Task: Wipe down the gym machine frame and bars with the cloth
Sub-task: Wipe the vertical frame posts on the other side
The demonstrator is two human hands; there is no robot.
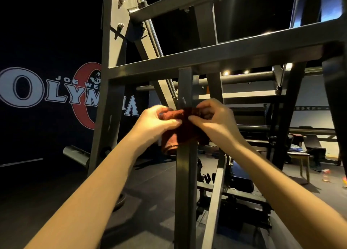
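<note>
A dark red cloth (180, 130) is stretched in front of a vertical square post (185, 183) of the dark grey gym machine frame (206, 56). My left hand (155, 122) pinches the cloth's left side, and my right hand (212, 120) pinches its right side. The two hands sit level with each other, on either side of the post. A folded part of the cloth hangs down below my left hand. The post's section behind the cloth is hidden.
Horizontal beams cross above my hands, and slanted struts (214, 201) run down to the right. A wall with a large logo (47, 91) stands at the left. A bench (300, 155) and a bottle (326, 175) are at the far right on the dark floor.
</note>
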